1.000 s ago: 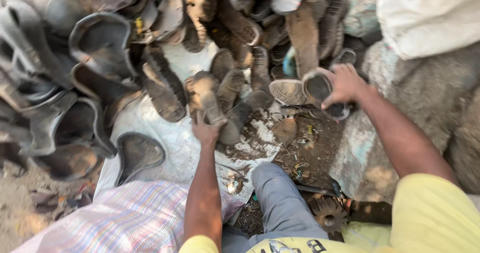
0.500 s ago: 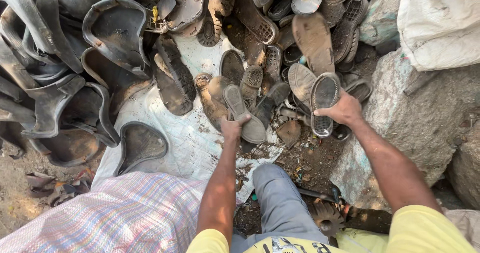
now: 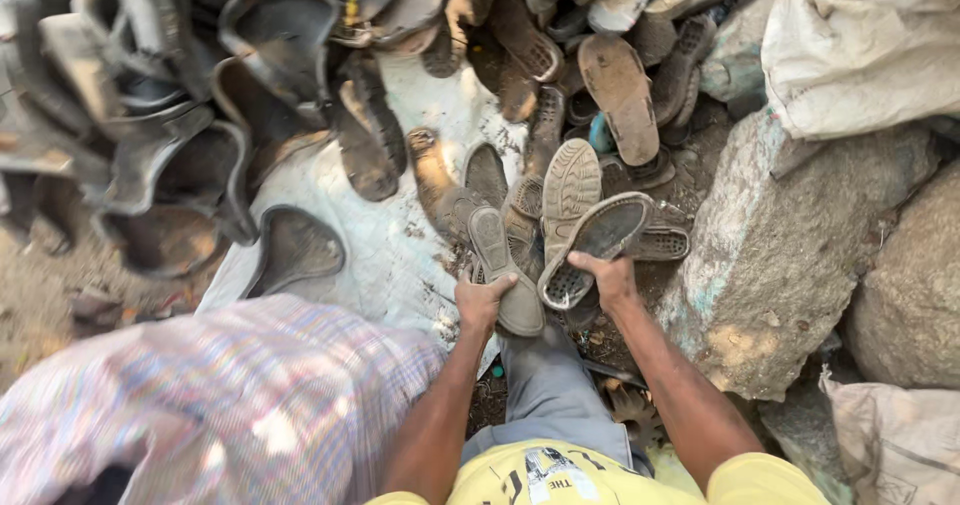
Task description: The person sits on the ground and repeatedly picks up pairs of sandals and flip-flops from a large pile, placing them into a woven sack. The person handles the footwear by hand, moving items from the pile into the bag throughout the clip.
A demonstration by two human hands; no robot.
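Rubber, worn grey and caked with dust, is what both hands close on; the left hand (image 3: pixel 483 300) has its fingers (image 3: pixel 503 284) curled over the near end of a flat grey rubber shoe sole (image 3: pixel 503 265), thumb side underneath as far as can be seen, and the right hand (image 3: pixel 610 277) pinches the near rim of a dark cupped rubber sole with a studded inner face (image 3: pixel 592 243), fingers wrapped over its edge; both soles are lifted slightly and sit just beside each other, at the near edge of the pale dirty sheet (image 3: pixel 385 250) that carries the heap; judged from their thinness and curl, they should be light and bendy, springy rather than limp, and not fragile; the grit on them probably makes the grip dry and rough rather than slippery, so taking the heel end or a side rim, as here, looks sound, while the thin middle would likely flop; the flat sole shows a ribbed tread and a frayed outline; the cupped one has raised walls and a dotted floor; beyond them lies a tan sole with a wavy tread (image 3: pixel 570 190), then the big pile of worn soles and black rubber pieces (image 3: pixel 250 85) across the sheet's far side; to the right, off the sheet, stand large grey stones (image 3: pixel 790 255) and a white woven sack (image 3: pixel 860 45).
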